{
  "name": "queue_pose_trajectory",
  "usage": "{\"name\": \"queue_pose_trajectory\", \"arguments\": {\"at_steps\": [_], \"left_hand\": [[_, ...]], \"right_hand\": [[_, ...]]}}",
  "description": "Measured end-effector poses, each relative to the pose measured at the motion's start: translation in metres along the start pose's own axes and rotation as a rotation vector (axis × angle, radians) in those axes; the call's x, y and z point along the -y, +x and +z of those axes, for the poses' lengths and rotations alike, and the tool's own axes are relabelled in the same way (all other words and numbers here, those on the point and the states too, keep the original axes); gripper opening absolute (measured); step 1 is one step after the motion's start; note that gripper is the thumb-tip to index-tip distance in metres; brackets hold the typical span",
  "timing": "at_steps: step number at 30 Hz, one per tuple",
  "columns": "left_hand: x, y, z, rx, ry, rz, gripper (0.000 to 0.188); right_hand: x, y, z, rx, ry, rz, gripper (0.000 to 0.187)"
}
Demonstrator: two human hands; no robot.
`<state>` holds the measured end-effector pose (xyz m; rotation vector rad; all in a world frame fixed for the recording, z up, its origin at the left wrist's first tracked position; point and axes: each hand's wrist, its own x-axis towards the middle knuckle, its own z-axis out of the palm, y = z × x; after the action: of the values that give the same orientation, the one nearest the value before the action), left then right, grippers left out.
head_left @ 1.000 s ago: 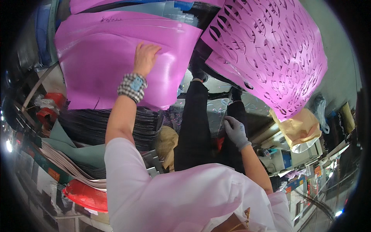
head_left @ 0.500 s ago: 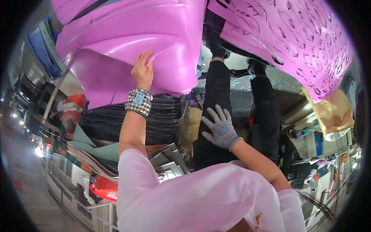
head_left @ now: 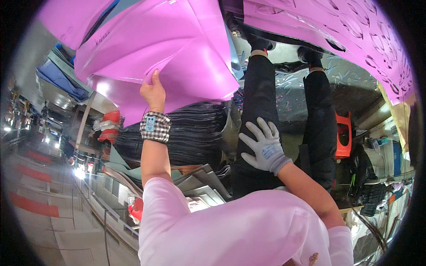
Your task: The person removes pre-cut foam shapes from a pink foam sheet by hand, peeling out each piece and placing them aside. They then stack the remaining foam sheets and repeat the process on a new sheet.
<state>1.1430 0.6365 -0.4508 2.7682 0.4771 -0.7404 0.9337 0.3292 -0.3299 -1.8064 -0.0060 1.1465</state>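
Note:
A large smooth pink sheet (head_left: 195,62), slightly buckled, spreads across the upper left. My bare left hand (head_left: 153,94), with a checked band at its wrist, is closed on the sheet toward its lower left part. Its thumb points up along the pink surface, while the other fingers are mostly hidden. My right hand (head_left: 265,148), in a pale grey glove, lies with spread fingers on my black-trousered thigh and holds nothing. Below the pink sheet is a thick stack of black sheets (head_left: 173,128).
At upper right hangs another pink sheet (head_left: 355,35) with many leaf-shaped cuts. A red plastic stool (head_left: 342,137) stands beyond my right leg. Small scraps dot the grey floor (head_left: 288,95). Grey sheets (head_left: 206,181) lie by my left elbow, and folded blue material (head_left: 62,80) is at far left.
My view has turned, bringing the red stool into sight. My left hand has shifted on the pink sheet, its thumb now upright. My right hand stays on my thigh.

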Motion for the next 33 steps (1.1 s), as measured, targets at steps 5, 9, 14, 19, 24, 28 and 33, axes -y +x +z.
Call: {"name": "queue_pose_trajectory", "arguments": {"at_steps": [5, 9, 14, 19, 24, 28, 33], "left_hand": [[-0.008, 0.013, -0.007, -0.004, -0.126, 0.052, 0.035], [-0.017, 0.017, -0.014, 0.105, 0.016, -0.126, 0.036], [-0.073, 0.044, -0.035, 0.357, -0.067, 0.127, 0.043], [-0.153, 0.119, -0.024, 0.59, 0.316, 0.409, 0.064], [-0.192, 0.151, 0.03, 0.227, 1.187, 0.877, 0.068], [-0.195, 0.126, 0.072, 0.508, 1.326, 1.196, 0.074], [-0.185, 0.092, 0.087, 0.363, 1.501, 1.206, 0.059]], "right_hand": [[-0.008, -0.003, -0.004, -0.071, 0.063, -0.039, 0.055], [-0.012, -0.006, -0.006, -0.108, 0.093, -0.051, 0.054], [-0.013, -0.004, -0.01, -0.139, 0.146, -0.053, 0.053], [-0.006, 0.001, -0.012, -0.141, 0.143, -0.031, 0.052], [-0.002, 0.004, -0.01, -0.167, 0.133, -0.041, 0.054], [-0.002, 0.005, -0.009, -0.186, 0.13, -0.043, 0.054], [0.0, 0.007, -0.009, -0.201, 0.134, -0.046, 0.053]]}}
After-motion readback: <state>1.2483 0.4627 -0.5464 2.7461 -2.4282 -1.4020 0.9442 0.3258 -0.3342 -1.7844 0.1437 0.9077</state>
